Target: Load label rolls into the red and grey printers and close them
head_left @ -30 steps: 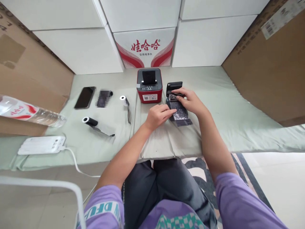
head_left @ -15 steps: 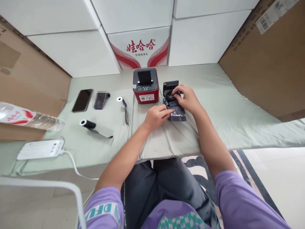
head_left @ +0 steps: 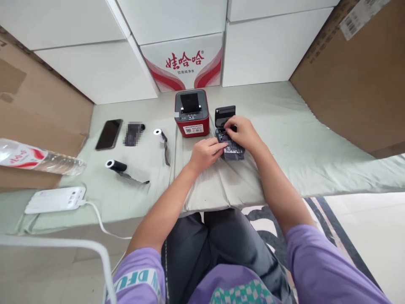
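Fingers (head_left: 221,148) of both hands pinch paper strip (head_left: 234,150) at open black printer (head_left: 225,122)

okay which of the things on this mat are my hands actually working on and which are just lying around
In hand:
- small black printer, lid open
- dark paper strip, under left hand and right hand

Lying about:
- red printer
- white paper roll
- black paper roll
- phone
- water bottle
- power strip
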### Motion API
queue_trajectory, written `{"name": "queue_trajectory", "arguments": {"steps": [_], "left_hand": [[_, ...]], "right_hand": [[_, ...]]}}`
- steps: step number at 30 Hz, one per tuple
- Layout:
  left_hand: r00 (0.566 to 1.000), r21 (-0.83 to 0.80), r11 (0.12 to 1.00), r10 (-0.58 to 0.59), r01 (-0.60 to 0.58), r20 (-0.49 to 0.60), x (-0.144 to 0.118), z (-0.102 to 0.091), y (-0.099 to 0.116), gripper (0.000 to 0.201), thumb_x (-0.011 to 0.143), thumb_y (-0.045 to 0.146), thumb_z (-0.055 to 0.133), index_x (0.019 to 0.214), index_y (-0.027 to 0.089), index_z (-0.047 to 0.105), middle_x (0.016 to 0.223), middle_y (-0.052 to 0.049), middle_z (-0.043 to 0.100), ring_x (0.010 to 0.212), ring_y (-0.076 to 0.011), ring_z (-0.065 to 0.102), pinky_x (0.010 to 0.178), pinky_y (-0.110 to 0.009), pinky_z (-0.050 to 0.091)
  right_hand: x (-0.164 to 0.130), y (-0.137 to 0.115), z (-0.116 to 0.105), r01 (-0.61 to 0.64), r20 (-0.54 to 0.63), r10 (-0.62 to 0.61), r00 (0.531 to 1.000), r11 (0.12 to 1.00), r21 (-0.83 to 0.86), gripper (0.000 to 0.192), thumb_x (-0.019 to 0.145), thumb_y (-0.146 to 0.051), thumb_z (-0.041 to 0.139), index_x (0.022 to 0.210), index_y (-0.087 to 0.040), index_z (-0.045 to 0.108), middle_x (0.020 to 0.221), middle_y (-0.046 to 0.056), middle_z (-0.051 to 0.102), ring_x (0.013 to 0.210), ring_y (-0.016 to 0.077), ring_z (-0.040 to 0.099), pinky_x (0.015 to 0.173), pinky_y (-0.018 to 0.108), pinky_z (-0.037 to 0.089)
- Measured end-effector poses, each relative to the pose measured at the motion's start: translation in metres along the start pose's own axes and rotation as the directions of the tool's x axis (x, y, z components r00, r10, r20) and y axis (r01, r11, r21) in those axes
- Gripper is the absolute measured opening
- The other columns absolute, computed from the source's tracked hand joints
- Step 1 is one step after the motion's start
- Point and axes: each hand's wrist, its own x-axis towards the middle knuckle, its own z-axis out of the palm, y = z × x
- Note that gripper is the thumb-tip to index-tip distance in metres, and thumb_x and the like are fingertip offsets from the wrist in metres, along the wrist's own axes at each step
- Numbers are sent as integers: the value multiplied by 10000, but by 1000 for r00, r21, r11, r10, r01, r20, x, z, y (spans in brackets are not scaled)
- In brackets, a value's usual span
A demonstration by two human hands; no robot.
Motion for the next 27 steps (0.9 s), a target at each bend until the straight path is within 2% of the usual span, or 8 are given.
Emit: {"name": "queue_trajectory", "arguments": {"steps": [3, 5, 7, 9, 14, 17, 20, 27], "left_hand": [[1000, -2, 1000, -2, 2, -2, 0, 0, 0, 383, 1072, 361, 446, 1143, 247, 804, 837, -61, 697, 770, -163, 636, 723, -303, 458], [1000, -12, 1000, 16, -16, -12, 0, -1, 0, 395, 1077, 379, 441, 1148, 246, 806, 817, -57, 686, 755, -160, 630, 714, -299, 454], [999, -32, 999, 29, -30, -16, 0, -3, 1, 412, 1085, 401, 431, 1158, 244, 805, 804, -54, 677, 741, -155, 621, 709, -295, 451], [999, -62, 998, 31, -33, -25, 0, -4, 2, 431, 1089, 429, 423, 1174, 236, 799, 785, -49, 668, 722, -150, 611, 701, -291, 449], [997, -161, 987, -14, 1, -76, 0, -7, 4, 490, 1095, 451, 399, 1251, 167, 767, 804, -62, 672, 744, -153, 629, 720, -280, 469], [991, -188, 977, -117, 104, -61, 0, -7, 4, 497, 1101, 419, 365, 1340, 163, 717, 953, -91, 696, 834, -161, 655, 771, -272, 493], [978, -155, 966, -210, 206, -10, 0, -4, 2, 444, 1075, 311, 399, 1408, 208, 673, 1085, -88, 677, 912, -161, 655, 798, -259, 500], [938, -189, 919, -334, 347, 95, 4, -2, 5, 529, 943, 86, 411, 1359, 251, 692, 1155, -71, 645, 1021, -179, 661, 826, -271, 511]], "right_hand": [[6, 12, 8, -77, -254, 85, 963, 996, 44, 313, 956, -413, 559, 1184, -231, 672, 1196, 137, 694, 1149, 309, 608, 1022, 491, 509], [11, 22, 13, -108, -261, 148, 954, 981, 162, 527, 962, -597, 544, 1351, -244, 586, 1332, 139, 654, 1243, 298, 585, 1046, 468, 506], [14, 27, 14, -156, -174, 223, 959, 930, 334, 660, 935, -734, 496, 1376, -247, 561, 1352, 123, 658, 1245, 273, 610, 1025, 427, 525], [14, 28, 11, -224, -114, 314, 943, 847, 483, 663, 937, -767, 428, 1288, -234, 608, 1266, 109, 706, 1193, 252, 657, 994, 404, 543], [9, 18, -10, -330, -45, 440, 897, 731, 597, 335, 870, -445, 622, 1103, -211, 676, 1176, 96, 762, 1164, 243, 693, 1064, 445, 511], [5, 16, -20, -424, 170, 399, 901, 727, 540, 382, 777, -285, 699, 1150, -202, 698, 1256, 104, 750, 1181, 260, 680, 1124, 477, 481], [1, 15, -27, -454, 381, 292, 877, 761, 464, 460, 788, -260, 715, 1240, -178, 701, 1337, 121, 720, 1244, 279, 649, 1185, 499, 438], [-1, 24, -36, -405, 498, 148, 854, 790, 460, 559, 845, -299, 732, 1387, -196, 643, 1485, 108, 633, 1378, 295, 572, 1237, 534, 398]]}}
